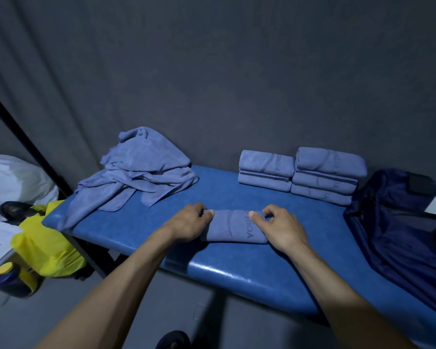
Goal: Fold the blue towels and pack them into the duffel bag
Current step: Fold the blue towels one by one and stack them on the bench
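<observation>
1. Padded blue surface (237,263): use as the flat base for the fold; press the cloth down against it so layers lie even, and work in the bare middle strip, between the loose pile and the finished stacks.
2. Dark duffel bag (398,243), lying slumped at the right end of the surface, mouth not clearly visible: leave alone until the folding is finished, then likely open wide before loading.
3. Unfolded towels (139,172), heaped at the far left corner with one end hanging over the edge: several apparently left to do, so roughly midway through the task by the look of it.
4. Two folded stacks (300,172), standing side by side at the back right, just beside the bag: match their width and thickness for a neat stack and an easy pack.
5. Towel in hand (233,226), folded into a small rectangle with printed lettering on top, lying in the near middle of the surface: square the short ends, smooth trapped bulges outward, keep edges aligned before lifting.
6. Left hand (189,222): fingers curled round the left end of the towel, thumb on top, pinching it.
7. Right hand (277,225): fingers curled round the right end, thumb on top; keep equal tension on both ends to avoid skew.
</observation>
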`<act>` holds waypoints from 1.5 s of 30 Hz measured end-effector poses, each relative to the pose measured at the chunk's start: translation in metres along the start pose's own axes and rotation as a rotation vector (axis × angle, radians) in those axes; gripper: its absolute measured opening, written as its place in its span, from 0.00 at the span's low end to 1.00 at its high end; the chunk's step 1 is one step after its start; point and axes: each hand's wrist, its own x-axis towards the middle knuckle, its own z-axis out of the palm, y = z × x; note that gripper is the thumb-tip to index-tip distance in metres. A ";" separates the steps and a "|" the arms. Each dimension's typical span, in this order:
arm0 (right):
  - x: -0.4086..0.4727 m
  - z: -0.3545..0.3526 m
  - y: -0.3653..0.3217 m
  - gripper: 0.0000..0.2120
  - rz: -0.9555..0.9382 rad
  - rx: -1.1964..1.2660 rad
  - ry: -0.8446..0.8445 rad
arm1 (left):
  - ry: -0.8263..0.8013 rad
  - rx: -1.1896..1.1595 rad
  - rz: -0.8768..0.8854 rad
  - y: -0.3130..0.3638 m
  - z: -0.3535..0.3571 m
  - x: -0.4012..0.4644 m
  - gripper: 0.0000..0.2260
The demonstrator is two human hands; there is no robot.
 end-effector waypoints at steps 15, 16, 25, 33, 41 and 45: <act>-0.004 -0.003 0.004 0.18 0.007 0.171 -0.010 | 0.189 -0.743 0.013 0.037 0.018 -0.018 0.13; -0.004 -0.008 0.005 0.17 0.006 0.301 -0.031 | 0.188 -0.787 0.058 0.039 0.016 -0.017 0.12; 0.003 -0.044 0.013 0.17 0.260 1.303 -0.270 | 0.109 -0.890 0.215 0.072 0.003 0.000 0.18; 0.023 -0.051 0.004 0.08 0.234 1.217 0.022 | 0.153 -0.947 0.105 0.075 -0.003 0.032 0.06; 0.036 -0.079 -0.003 0.10 0.059 1.160 0.174 | 0.344 -1.126 0.075 0.101 -0.024 0.109 0.03; 0.045 -0.088 -0.005 0.06 -0.102 1.012 0.240 | 0.339 -1.118 0.066 0.112 -0.021 0.140 0.07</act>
